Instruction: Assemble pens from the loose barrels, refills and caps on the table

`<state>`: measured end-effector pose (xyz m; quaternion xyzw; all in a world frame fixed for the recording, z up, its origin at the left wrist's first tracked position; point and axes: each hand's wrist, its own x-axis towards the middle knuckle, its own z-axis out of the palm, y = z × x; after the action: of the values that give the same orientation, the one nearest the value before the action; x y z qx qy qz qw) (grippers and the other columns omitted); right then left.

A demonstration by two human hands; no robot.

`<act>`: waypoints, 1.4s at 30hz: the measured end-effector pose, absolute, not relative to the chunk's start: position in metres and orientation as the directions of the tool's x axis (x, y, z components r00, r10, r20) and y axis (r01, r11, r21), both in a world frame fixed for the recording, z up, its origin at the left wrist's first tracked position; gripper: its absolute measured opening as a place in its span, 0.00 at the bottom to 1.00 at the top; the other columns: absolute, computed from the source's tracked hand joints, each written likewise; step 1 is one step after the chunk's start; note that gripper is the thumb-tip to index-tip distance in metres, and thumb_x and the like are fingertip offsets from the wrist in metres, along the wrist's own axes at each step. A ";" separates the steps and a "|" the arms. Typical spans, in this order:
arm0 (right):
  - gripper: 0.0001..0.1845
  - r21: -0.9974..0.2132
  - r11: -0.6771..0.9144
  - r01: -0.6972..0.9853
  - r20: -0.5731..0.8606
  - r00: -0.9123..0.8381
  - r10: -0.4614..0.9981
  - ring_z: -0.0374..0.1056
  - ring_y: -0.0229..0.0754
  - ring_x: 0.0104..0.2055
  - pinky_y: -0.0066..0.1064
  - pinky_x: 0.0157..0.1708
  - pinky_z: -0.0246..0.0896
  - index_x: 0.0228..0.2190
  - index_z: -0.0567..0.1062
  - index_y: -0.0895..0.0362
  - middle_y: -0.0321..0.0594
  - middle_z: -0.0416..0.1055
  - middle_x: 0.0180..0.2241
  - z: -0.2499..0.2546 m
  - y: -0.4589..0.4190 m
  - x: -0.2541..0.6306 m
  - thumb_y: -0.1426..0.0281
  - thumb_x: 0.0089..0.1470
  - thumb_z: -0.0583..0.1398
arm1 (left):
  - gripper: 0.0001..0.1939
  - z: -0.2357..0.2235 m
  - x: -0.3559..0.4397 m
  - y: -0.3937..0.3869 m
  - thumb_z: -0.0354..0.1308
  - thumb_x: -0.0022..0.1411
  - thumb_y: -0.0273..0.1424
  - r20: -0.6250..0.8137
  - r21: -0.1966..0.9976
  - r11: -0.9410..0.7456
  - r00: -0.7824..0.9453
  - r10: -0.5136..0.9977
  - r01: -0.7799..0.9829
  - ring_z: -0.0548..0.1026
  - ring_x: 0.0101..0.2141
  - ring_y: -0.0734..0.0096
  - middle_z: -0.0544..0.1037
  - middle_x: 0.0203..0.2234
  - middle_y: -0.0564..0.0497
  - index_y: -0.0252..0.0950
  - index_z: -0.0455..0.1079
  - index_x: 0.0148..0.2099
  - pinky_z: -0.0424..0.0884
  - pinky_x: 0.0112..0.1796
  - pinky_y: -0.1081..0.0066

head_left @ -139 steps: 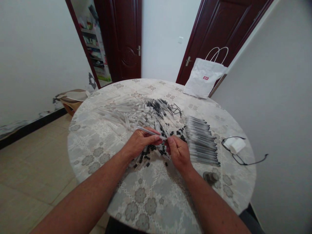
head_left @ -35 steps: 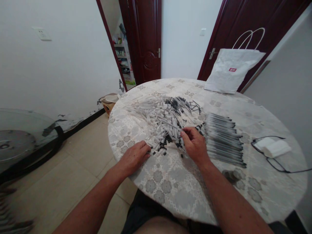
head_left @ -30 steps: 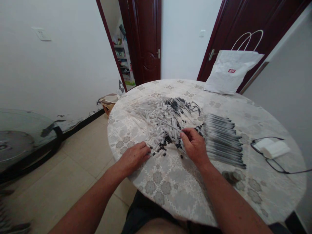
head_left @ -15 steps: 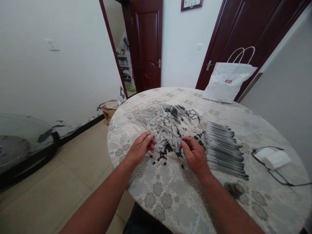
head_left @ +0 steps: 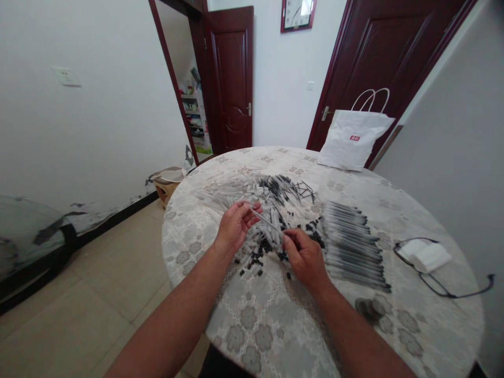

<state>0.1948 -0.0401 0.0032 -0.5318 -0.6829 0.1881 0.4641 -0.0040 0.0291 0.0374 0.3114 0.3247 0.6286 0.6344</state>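
- And here's my slim pale pen, slanting above mid-table!
- White tubes, I see, heaped towards the left edge.
- Black rods tangle beyond.
- Small black caps scatter nearer.
- Dark-tipped pens lie side by side, right of centre!

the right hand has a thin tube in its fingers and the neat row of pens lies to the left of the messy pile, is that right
Not quite: the head view shows the neat row of pens to the right of the messy pile, not to its left. The right hand does have a thin tube in its fingers.
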 end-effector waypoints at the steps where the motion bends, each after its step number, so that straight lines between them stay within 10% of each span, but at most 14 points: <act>1: 0.14 -0.748 0.359 0.558 0.434 0.002 0.901 0.72 0.41 0.30 0.30 0.34 0.63 0.41 0.78 0.55 0.37 0.77 0.29 0.003 -0.040 0.195 0.61 0.64 0.56 | 0.10 0.036 -0.003 0.028 0.64 0.59 0.28 -0.020 0.804 0.019 0.004 1.000 -0.594 0.83 0.41 0.62 0.83 0.41 0.41 0.34 0.66 0.42 0.78 0.36 0.70; 25: 0.12 -0.625 0.427 0.653 0.519 -0.062 0.853 0.75 0.45 0.34 0.33 0.37 0.65 0.41 0.77 0.54 0.42 0.80 0.33 0.004 -0.039 0.193 0.63 0.64 0.56 | 0.14 0.024 -0.003 0.028 0.66 0.59 0.30 -0.038 0.829 0.066 0.062 0.997 -0.555 0.83 0.42 0.58 0.82 0.43 0.39 0.35 0.66 0.44 0.79 0.41 0.65; 35: 0.16 -1.000 0.010 0.005 0.010 -0.031 0.999 0.60 0.34 0.16 0.24 0.13 0.52 0.33 0.71 0.55 0.33 0.72 0.23 0.002 -0.028 0.197 0.54 0.57 0.61 | 0.15 0.024 -0.003 0.027 0.67 0.60 0.33 -0.002 0.850 0.062 0.114 0.993 -0.523 0.83 0.43 0.58 0.82 0.43 0.39 0.35 0.67 0.45 0.78 0.45 0.61; 42: 0.06 -0.842 0.230 0.487 0.206 -0.103 0.973 0.70 0.38 0.27 0.27 0.28 0.61 0.34 0.74 0.54 0.35 0.76 0.28 0.027 -0.039 0.198 0.66 0.61 0.58 | 0.14 0.023 -0.008 0.028 0.66 0.60 0.35 0.109 0.901 -0.053 0.107 0.988 -0.431 0.82 0.42 0.59 0.83 0.39 0.44 0.36 0.70 0.46 0.80 0.39 0.63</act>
<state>0.1979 -0.0387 0.0273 -0.5395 -0.6766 0.3064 0.3965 -0.0076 0.0282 0.0231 0.4301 0.3239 0.5843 0.6072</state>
